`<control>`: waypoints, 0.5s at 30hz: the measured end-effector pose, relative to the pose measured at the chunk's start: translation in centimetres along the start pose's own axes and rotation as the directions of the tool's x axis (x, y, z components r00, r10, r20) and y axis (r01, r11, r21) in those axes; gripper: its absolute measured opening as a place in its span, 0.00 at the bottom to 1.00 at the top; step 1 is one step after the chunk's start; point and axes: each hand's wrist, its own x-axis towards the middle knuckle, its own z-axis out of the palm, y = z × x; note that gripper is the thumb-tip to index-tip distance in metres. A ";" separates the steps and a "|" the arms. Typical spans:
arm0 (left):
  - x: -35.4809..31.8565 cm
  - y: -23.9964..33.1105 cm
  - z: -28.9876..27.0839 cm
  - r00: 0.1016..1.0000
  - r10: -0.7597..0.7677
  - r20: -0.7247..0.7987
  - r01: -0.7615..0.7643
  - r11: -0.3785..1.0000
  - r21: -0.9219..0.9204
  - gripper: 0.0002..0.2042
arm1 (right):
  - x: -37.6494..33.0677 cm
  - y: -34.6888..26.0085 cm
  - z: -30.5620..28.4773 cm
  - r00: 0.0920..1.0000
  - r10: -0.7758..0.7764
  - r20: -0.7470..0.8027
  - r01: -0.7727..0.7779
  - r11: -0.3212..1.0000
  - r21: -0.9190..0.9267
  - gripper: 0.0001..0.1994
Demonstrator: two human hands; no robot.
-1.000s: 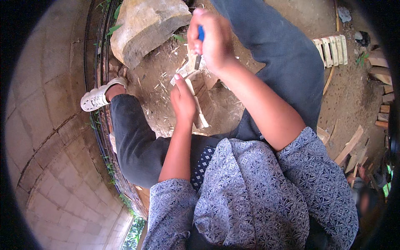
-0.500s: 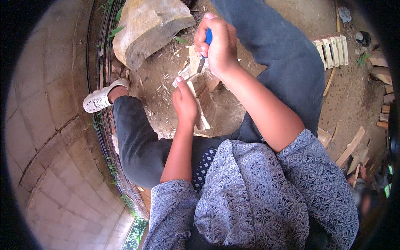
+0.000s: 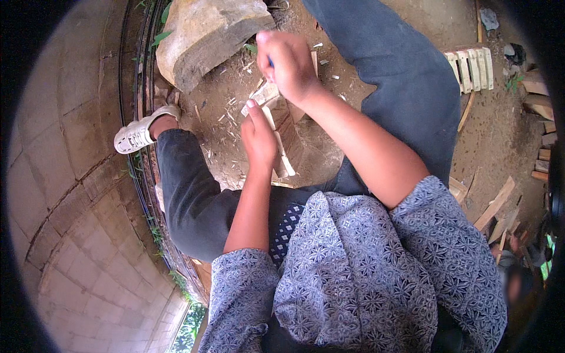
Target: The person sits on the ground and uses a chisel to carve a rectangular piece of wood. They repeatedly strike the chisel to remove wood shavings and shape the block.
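Observation:
My left hand (image 3: pixel 259 141) is closed around a pale wooden piece (image 3: pixel 283 156) with notches cut along it, the thumb lying along its upper end. The piece rests against a brown wooden block (image 3: pixel 288 125) between my legs. Just above, my right hand (image 3: pixel 292 67) is a fist over the piece's far end. It grips a blue-handled bladed tool (image 3: pixel 271 61); only a bit of the handle shows, and the blade is hidden behind the hand. Wood shavings (image 3: pixel 231 112) lie scattered on the dirt around the block.
A large stone (image 3: pixel 215 38) sits beyond my hands at the left. A concrete wall (image 3: pixel 76 194) runs along the left side. To the right are a pale slatted wooden piece (image 3: pixel 472 70), loose offcuts (image 3: pixel 496 205) and stacked wood (image 3: pixel 538 106). Part of another person (image 3: pixel 515 285) shows at lower right.
My right hand has moved left and slightly down with the tool, turning so that the blade no longer shows. My left hand keeps its hold on the wooden piece, almost unmoved.

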 end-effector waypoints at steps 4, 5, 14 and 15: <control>-0.1 0.3 -0.4 0.997 0.072 -0.024 -0.072 0.997 0.007 0.38 | 0.1 0.3 -0.4 0.996 0.084 -0.013 -0.081 0.990 0.114 0.24; -0.2 0.3 -0.5 0.995 0.096 -0.026 -0.095 0.995 0.034 0.37 | 0.1 -0.5 -0.5 0.994 0.109 0.001 -0.109 0.984 0.139 0.23; 0.3 1.3 -0.6 0.979 0.199 0.041 -0.203 0.956 0.211 0.34 | 0.4 0.1 -1.0 0.998 0.062 -0.025 -0.061 0.996 0.062 0.24; 0.1 1.6 -0.8 0.978 0.203 0.036 -0.206 0.955 0.212 0.33 | 0.8 -1.8 -0.7 0.997 0.071 -0.040 -0.069 0.996 0.064 0.24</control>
